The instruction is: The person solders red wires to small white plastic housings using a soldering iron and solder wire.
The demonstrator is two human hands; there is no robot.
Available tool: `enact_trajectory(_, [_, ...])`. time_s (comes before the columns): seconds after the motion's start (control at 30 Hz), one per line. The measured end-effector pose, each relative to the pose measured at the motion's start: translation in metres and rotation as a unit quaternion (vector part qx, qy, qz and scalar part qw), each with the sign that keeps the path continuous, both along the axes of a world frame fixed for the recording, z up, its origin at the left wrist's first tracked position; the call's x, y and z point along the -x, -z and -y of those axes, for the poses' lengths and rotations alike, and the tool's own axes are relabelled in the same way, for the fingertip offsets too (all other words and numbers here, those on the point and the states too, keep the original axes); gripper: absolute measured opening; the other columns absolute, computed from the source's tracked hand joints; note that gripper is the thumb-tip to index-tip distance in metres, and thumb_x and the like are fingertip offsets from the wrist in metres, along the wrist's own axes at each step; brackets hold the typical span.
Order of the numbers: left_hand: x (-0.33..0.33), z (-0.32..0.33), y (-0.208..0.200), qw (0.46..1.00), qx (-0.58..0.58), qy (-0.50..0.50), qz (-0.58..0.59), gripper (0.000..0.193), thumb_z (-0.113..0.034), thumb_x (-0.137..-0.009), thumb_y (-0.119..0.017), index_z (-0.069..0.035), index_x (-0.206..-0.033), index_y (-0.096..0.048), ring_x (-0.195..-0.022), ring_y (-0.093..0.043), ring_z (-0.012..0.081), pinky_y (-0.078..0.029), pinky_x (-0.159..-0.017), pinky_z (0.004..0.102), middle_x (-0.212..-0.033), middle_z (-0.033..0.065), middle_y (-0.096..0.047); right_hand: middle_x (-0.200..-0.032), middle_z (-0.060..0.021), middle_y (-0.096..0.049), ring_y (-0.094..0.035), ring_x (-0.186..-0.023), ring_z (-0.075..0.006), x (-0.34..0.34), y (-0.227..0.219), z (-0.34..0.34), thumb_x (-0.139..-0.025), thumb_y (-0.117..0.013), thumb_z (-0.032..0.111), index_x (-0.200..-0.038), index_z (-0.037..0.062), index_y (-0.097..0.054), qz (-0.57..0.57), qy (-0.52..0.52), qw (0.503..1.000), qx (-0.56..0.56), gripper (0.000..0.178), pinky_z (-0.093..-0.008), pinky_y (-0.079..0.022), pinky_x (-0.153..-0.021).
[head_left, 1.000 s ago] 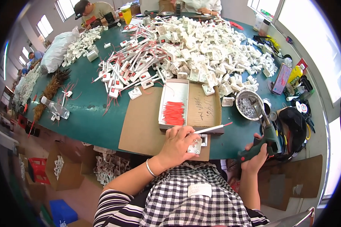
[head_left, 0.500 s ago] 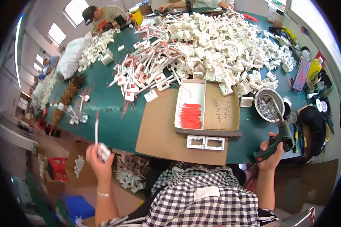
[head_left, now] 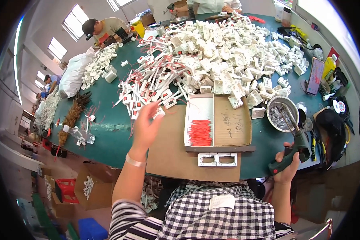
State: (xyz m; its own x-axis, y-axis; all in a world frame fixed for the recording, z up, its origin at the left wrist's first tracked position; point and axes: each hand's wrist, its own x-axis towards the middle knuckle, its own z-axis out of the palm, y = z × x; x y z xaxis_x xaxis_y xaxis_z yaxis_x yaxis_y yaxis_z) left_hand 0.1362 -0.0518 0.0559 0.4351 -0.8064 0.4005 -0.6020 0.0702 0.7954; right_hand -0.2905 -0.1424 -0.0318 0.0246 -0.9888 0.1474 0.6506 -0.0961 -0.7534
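My left hand (head_left: 145, 125) reaches to the near edge of the heap, its fingers closed about a small white plastic housing (head_left: 159, 113). Beyond it lie several white switch pieces with red wires (head_left: 144, 90), piled against a large heap of white plastic housings (head_left: 224, 52). My right hand (head_left: 286, 163) grips the dark green handle of a soldering gun (head_left: 301, 145). The gun's metal front end lies over a round metal bowl (head_left: 273, 115) holding grey bits. A shallow cardboard box (head_left: 250, 120) with short red wires (head_left: 201, 133) sits between my hands.
A white two-opening frame (head_left: 217, 160) lies on the brown cardboard sheet (head_left: 172, 160) before me. A phone (head_left: 315, 76), pliers (head_left: 314, 148) and a dark cap (head_left: 330, 124) are at the right. A clear bottle (head_left: 79, 134) lies left. Other people work across the table.
My left hand has moved from below the table's left edge up and right to the heap. The wired white piece it held no longer shows in it. My right hand stays on the soldering gun.
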Motion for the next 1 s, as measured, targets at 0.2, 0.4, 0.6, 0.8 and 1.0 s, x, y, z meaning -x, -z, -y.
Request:
enact_trajectory(0.2, [0.010, 0.151, 0.029, 0.986, -0.044, -0.027, 0.158, 0.040, -0.019, -0.074, -0.075, -0.001, -0.105, -0.057, -0.091, -0.057, 0.0289, -0.047, -0.081, 0.0363, -0.103, 0.0148, -0.056, -0.114, -0.0154, -0.057, -0.051, -0.059, -0.0141, -0.006, -0.004, 0.002, -0.098, -0.043, 0.033, -0.126, 0.0034, -0.044, 0.003, 0.001, 1.000, -0.008, 0.041, -0.0296, -0.044, -0.059])
enact_trajectory(0.4, [-0.003, 0.147, 0.040, 0.956, 0.117, -0.026, 0.268, 0.034, -0.018, -0.071, -0.078, -0.003, -0.095, -0.059, -0.086, -0.056, 0.0244, -0.045, -0.073, 0.0324, -0.086, 0.0091, -0.056, -0.114, -0.0159, -0.057, -0.051, -0.059, -0.0144, -0.005, -0.003, 0.003, -0.098, -0.043, 0.032, -0.126, 0.0032, -0.044, -0.001, -0.013, 1.000, -0.015, 0.040, -0.0298, -0.044, -0.059])
enact_trajectory(0.6, [0.024, 0.063, 0.000, 0.901, 0.121, 0.033, -0.415, 0.027, -0.017, -0.083, -0.068, -0.003, -0.102, -0.055, -0.068, -0.055, 0.0104, -0.044, -0.059, 0.0206, -0.089, 0.0062, -0.060, -0.114, -0.0158, -0.057, -0.050, -0.059, -0.0144, 0.000, -0.003, 0.002, -0.099, -0.042, 0.033, -0.126, 0.0035, -0.044, 0.006, -0.010, 1.000, -0.009, 0.040, -0.0292, -0.043, -0.060])
enact_trajectory(0.8, [0.068, -0.036, 0.015, 0.740, 0.016, 0.192, -0.645, 0.034, -0.031, -0.096, -0.052, -0.012, -0.124, -0.044, -0.072, -0.062, 0.0197, -0.052, -0.061, 0.0272, -0.098, 0.0115, -0.062, -0.117, -0.0165, -0.056, -0.051, -0.061, -0.0144, -0.003, -0.005, -0.001, -0.099, -0.043, 0.033, -0.127, 0.0036, -0.044, 0.007, -0.010, 1.000, -0.019, 0.040, -0.0300, -0.043, -0.060])
enact_trajectory(1.0, [0.116, -0.072, 0.014, 0.735, -0.044, 0.129, -0.664, 0.047, -0.016, -0.095, -0.051, -0.005, -0.138, -0.034, -0.092, -0.063, 0.0254, -0.055, -0.079, 0.0352, -0.110, 0.0121, -0.058, -0.120, -0.0168, -0.054, -0.050, -0.064, -0.0150, -0.005, -0.006, 0.006, -0.098, -0.044, 0.033, -0.127, 0.0040, -0.044, 0.005, -0.018, 1.000, -0.017, 0.042, -0.0299, -0.042, -0.063])
